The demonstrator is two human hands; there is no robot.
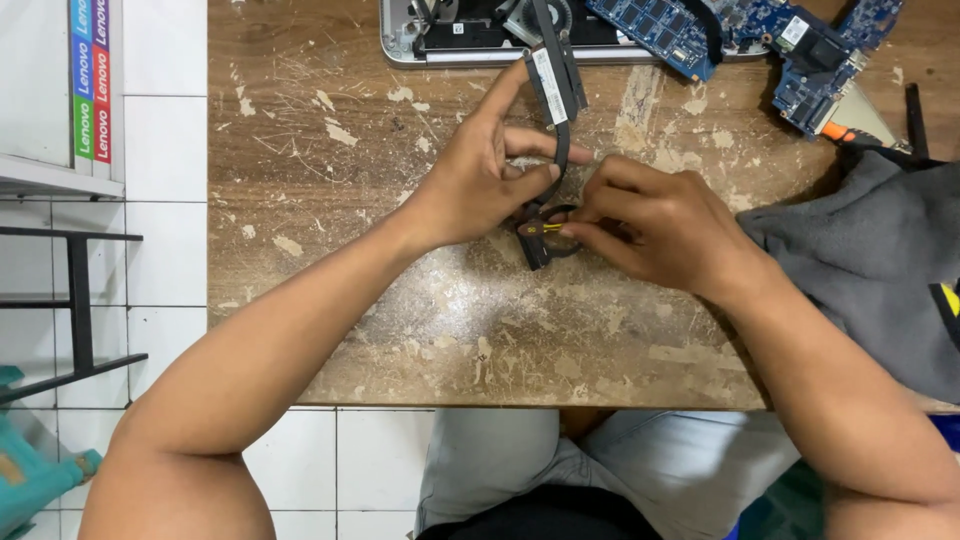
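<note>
Heatpipe assembly (556, 95), dark and slim with a pale label strip on its upper end, stands over the middle of the worn wooden tabletop (330, 200), its lower end at a small black part with a yellow mark. Left hand (480, 175) reaches in from the lower left, forefinger stretched up along the pipe and thumb clamped on its stem, while the right hand (655, 225) comes from the right, its grip pinched tight on the lower end. Beyond lie an opened laptop chassis (450, 35), blue circuit boards (790, 50), a grey cloth (870, 260) and, far left, a white box with stacked colour bands (92, 80).
</note>
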